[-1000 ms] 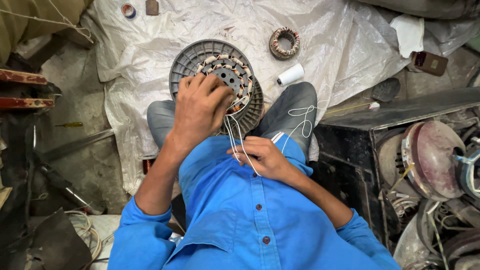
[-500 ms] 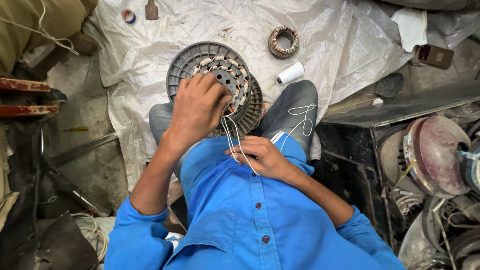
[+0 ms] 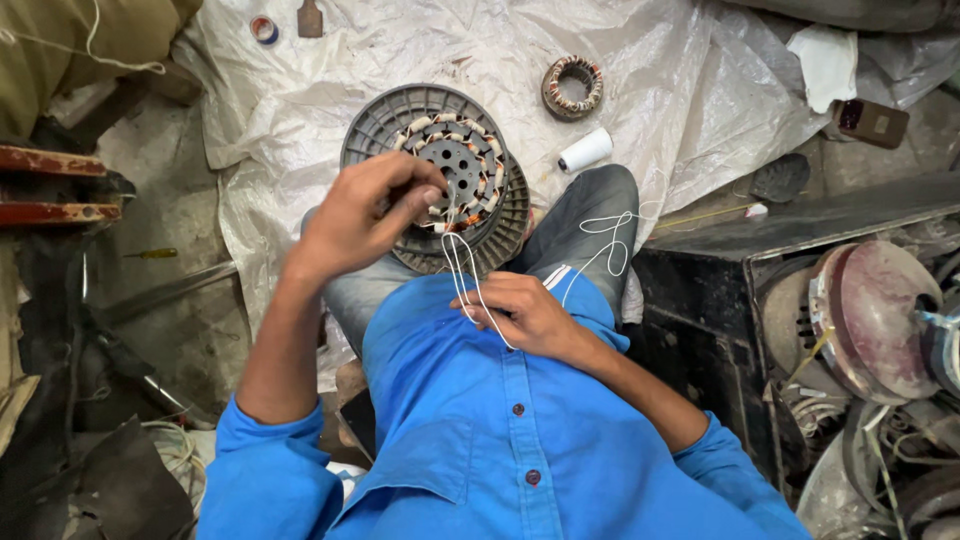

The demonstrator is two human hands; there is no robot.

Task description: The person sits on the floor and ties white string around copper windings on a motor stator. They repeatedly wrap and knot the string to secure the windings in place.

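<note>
A crumpled white plastic sheet (image 3: 330, 90) covers a cluttered workshop floor. I see a grey round fan motor (image 3: 450, 180) with copper windings resting on my lap. My left hand (image 3: 360, 215) pinches white string (image 3: 465, 280) at the windings; my right hand (image 3: 525, 315) grips the string's slack near my shirt. In my judgement, the loose loop could snag or slip off, since it hangs slack.

The scene is seen from one head camera, pointed steeply down, close above the lap and plastic sheet (image 3: 300, 110).
</note>
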